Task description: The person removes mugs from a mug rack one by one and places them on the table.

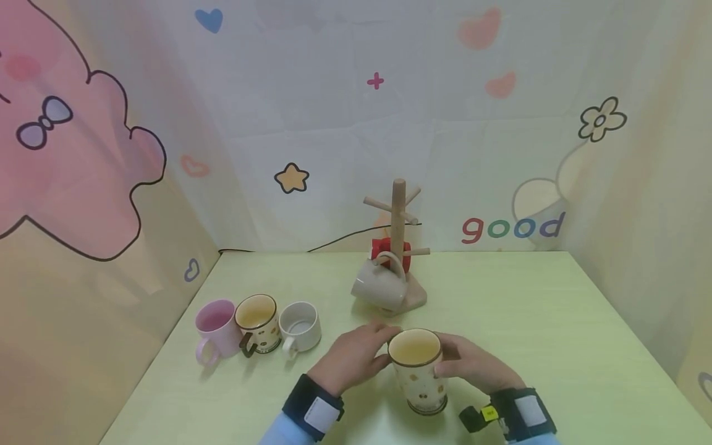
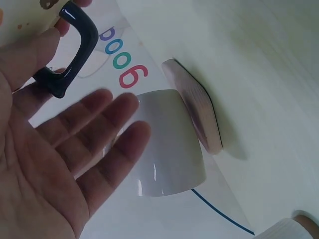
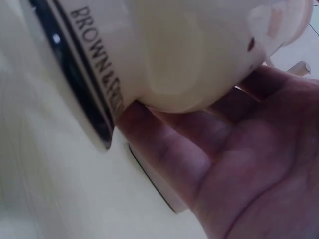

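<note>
A tall cream mug [image 1: 421, 384] with a yellow inside, brown rim and small printed motifs is held upright between both hands. My right hand [image 1: 473, 363] grips its right side, thumb in front and fingers behind; the right wrist view shows these fingers under the mug's curve near the dark base band [image 3: 75, 79]. At the mug's left side is my left hand [image 1: 356, 357]. In the left wrist view its thumb and index finger pinch around the dark handle [image 2: 79, 50], while the other fingers [image 2: 112, 167] extend loosely. The handle is hidden in the head view.
Beyond the hands stands a wooden mug tree [image 1: 398, 216], with a pale grey mug [image 1: 378, 287] and a red mug [image 1: 407, 258] on its pegs. To the left, a pink mug [image 1: 222, 334], a patterned mug [image 1: 269, 334] and a small white cup [image 1: 306, 337] stand in a row.
</note>
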